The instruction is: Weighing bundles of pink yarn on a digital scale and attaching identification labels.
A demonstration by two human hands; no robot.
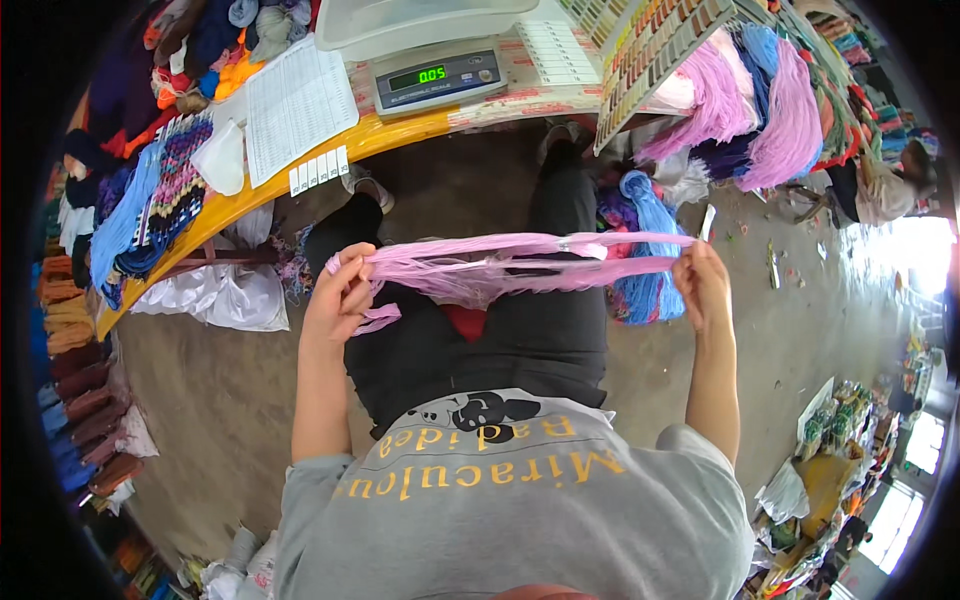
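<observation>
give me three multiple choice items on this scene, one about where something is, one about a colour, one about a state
1. Where does the digital scale stand?
A. on the floor by the shoes
B. on the yellow-edged table
C. on the person's lap

2. What colour is the yarn skein stretched between the hands?
A. pink
B. green
C. black

3. How is the skein held?
A. lying loose on the table
B. bunched in one hand only
C. pulled out between the left hand and the right hand

Answers:
1. B, the scale sits on the tabletop beside a printed sheet.
2. A, the strands are light pink, against the person's black trousers.
3. C, each hand grips one end and the yarn runs nearly straight between them.
</observation>
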